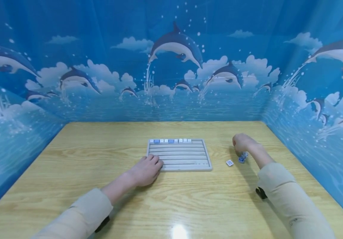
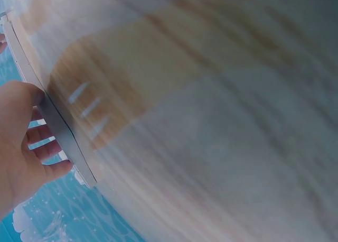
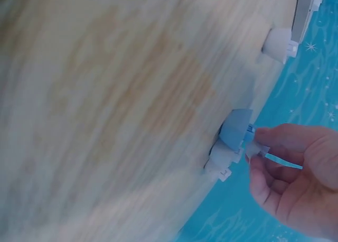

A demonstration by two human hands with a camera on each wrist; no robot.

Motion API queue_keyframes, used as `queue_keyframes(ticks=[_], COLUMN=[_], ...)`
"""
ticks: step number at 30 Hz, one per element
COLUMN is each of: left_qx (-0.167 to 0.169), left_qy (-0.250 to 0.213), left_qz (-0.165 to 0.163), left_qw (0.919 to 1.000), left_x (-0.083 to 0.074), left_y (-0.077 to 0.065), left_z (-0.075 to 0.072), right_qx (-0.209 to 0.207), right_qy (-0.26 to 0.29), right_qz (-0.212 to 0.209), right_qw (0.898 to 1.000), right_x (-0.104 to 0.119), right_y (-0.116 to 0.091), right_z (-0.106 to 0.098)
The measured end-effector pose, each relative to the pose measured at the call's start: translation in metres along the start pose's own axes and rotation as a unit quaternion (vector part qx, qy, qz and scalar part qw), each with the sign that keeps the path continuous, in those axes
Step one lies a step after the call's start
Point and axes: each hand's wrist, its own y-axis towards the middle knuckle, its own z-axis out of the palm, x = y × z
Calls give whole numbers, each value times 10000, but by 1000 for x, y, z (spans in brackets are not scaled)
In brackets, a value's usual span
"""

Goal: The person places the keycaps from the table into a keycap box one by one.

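A grey slotted keycap tray lies on the table, with white and blue keycaps lined up in its far row. My left hand holds the tray's near left corner; in the left wrist view the thumb lies against the tray's side and the fingers reach over it. To the right of the tray, my right hand pinches a small white keycap between thumb and fingertips. Just beside those fingers sit a blue keycap and a whitish one.
A single white keycap lies between the tray and the right hand. The wood-grain table is bordered by blue dolphin-print curtains at the back and both sides.
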Motion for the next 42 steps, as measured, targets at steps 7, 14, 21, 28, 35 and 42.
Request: queue_keyframes(ticks=[7, 14, 21, 28, 35, 42], left_qx=[63, 39, -64, -25, -20, 10], left_qy=[55, 31, 69, 50, 67, -26], left_qz=[-68, -68, 26, 49, 58, 22], left_qw=[9999, 10000, 10000, 10000, 10000, 10000], left_x=[1, 2, 3, 3, 2, 0], left_y=[1, 3, 2, 2, 2, 2], left_z=[0, -1, -4, -6, -4, -1], right_qx=[-395, -649, -1060, -1217, -1254, -1336], right_qy=[125, 191, 220, 285, 381, 686], right_qz=[-80, -218, -372, -571, -495, -855], right_qw=[9991, 9975, 9934, 9905, 9901, 9850], right_x=[4, 8, 10, 13, 27, 35], right_y=[-1, -1, 2, 5, 9, 14], right_z=[-3, -5, -4, -5, -7, -1])
